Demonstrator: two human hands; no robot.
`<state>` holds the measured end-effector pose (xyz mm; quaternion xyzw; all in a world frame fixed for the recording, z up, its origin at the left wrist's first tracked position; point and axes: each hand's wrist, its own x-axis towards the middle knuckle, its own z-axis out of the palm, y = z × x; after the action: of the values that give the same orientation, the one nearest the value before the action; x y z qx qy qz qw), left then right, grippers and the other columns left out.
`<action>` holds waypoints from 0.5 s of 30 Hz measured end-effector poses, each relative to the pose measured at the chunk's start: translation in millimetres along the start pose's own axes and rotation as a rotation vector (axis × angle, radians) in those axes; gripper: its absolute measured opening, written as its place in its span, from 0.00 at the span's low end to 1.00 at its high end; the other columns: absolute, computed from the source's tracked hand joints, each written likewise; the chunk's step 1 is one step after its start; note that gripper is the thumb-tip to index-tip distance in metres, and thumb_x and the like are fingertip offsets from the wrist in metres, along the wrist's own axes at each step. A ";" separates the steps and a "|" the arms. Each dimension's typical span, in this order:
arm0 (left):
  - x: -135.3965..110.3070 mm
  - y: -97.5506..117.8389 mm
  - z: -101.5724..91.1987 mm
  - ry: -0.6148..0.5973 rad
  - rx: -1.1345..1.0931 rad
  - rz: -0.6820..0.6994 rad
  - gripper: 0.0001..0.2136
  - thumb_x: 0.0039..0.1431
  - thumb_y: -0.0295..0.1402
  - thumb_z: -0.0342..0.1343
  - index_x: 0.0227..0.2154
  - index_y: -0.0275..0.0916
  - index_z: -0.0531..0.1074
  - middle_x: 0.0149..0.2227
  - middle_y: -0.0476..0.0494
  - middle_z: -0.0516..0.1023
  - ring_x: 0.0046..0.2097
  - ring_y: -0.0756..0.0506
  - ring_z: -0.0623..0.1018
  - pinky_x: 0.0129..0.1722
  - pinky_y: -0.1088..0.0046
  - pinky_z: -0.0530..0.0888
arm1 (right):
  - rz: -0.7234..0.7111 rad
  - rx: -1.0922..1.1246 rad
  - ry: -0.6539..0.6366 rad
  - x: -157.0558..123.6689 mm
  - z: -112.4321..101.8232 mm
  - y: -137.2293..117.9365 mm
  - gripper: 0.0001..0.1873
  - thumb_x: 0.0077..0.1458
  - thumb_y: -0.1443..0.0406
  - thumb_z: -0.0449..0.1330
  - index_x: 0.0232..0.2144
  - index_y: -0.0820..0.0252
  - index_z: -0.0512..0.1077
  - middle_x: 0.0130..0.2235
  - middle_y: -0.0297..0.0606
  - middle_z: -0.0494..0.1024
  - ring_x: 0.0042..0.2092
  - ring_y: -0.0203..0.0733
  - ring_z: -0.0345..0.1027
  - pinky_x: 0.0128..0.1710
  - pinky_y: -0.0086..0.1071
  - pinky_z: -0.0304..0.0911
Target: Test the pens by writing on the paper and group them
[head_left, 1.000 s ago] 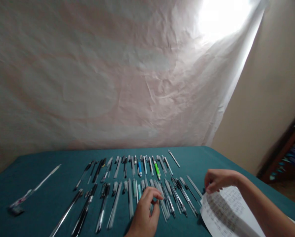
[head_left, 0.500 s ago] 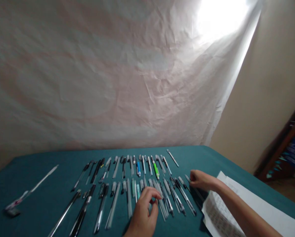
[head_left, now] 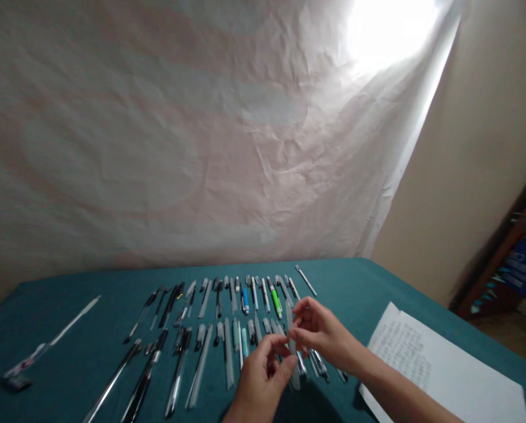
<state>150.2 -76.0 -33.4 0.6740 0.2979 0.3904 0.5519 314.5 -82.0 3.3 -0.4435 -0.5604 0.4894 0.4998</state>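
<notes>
- Progress as it looks to me: two rows of pens and parts are lined up on the counter [head_left: 346, 299], a far row [head_left: 219, 299] and a near row [head_left: 178, 370], many with loose caps beside them, so I'd say the sorting-out is well along.
- Not down yet: one clear tube [head_left: 288, 314], up over the right part of the near row. My right grip [head_left: 291, 330] has it pinched between thumb and finger.
- Left grip [head_left: 291, 351] is curled in close by the tube's near end; honestly can't tell if it's pinching it or just hovering there.
- Colour in the far row: a blue pen [head_left: 245, 301] and a green pen [head_left: 275, 302]. One white pen [head_left: 305, 280] lies apart, far right.
- What's in the way: my own hands, hiding parts of the near row's right end.
- Right side: written-on paper [head_left: 461, 364], partly under my forearm. Far left: a blurry white strip [head_left: 71, 320].
</notes>
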 end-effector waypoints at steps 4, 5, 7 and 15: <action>1.8 0.9 2.4 -0.050 -0.136 -0.027 0.09 0.56 0.35 0.55 0.37 0.36 0.71 0.34 0.44 0.75 0.36 0.46 0.73 0.35 0.75 0.67 | -0.026 -0.032 -0.036 -1.7 1.9 1.1 0.18 0.46 0.60 0.63 0.36 0.57 0.59 0.28 0.28 0.70 0.26 0.32 0.67 0.23 0.26 0.64; 2.8 1.5 1.9 -0.035 -0.153 -0.036 0.08 0.56 0.35 0.55 0.37 0.36 0.70 0.34 0.44 0.74 0.37 0.46 0.73 0.36 0.75 0.68 | -0.015 -0.094 -0.032 -1.1 -5.1 -1.1 0.18 0.47 0.59 0.62 0.36 0.57 0.60 0.29 0.30 0.71 0.28 0.34 0.68 0.23 0.26 0.64; 5.2 2.2 0.0 0.025 -0.186 -0.057 0.08 0.55 0.35 0.55 0.36 0.36 0.70 0.32 0.46 0.73 0.34 0.48 0.73 0.33 0.76 0.68 | 0.016 -0.341 0.035 0.2 -25.6 -7.5 0.15 0.49 0.57 0.59 0.35 0.60 0.63 0.28 0.32 0.71 0.29 0.36 0.67 0.23 0.26 0.62; 12.4 -3.7 -8.1 0.307 -0.333 -0.019 0.11 0.52 0.39 0.58 0.32 0.37 0.67 0.29 0.48 0.73 0.29 0.49 0.73 0.31 0.74 0.72 | 0.314 -1.296 0.033 -8.3 -101.0 0.0 0.06 0.42 0.65 0.58 0.23 0.62 0.73 0.26 0.38 0.76 0.29 0.37 0.67 0.26 0.26 0.54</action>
<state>149.8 -60.7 -33.9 0.5037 0.3161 0.5268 0.6073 415.8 -79.5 4.4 -0.7379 -0.6622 0.1138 0.0635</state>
